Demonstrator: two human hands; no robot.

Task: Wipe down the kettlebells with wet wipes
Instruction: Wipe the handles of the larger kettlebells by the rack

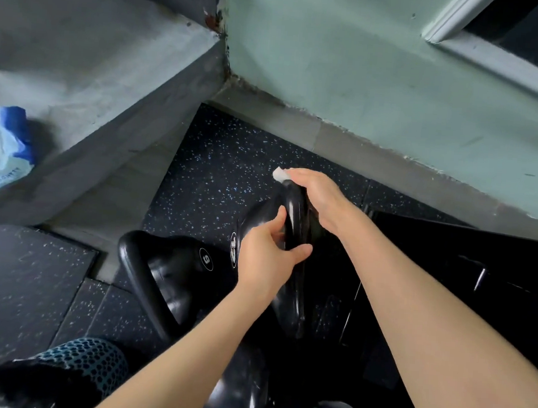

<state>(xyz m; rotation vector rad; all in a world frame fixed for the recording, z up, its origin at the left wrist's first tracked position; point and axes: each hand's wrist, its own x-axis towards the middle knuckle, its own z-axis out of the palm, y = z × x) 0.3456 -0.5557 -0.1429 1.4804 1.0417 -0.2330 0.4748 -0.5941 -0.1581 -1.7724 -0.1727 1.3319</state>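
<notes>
Kettlebell "12" [295, 224] stands on floor mat [219, 168], next to kettlebell "9" [174, 270]. L hand [267, 254] closed round handle, near side. R hand [316, 194] presses wipe [279, 174] onto handle top, fingers curled over it. Wipe pack [1, 150] lies on ledge, far left.

The kettlebells [295, 224] are black, smooth and shiny. The wipe [278, 174] looks like soft white cloth. The floor mat [219, 168] is dull, speckled rubber. The step [90, 51] is rough grey concrete. The wipes pack [1, 150] is crinkly plastic.
</notes>
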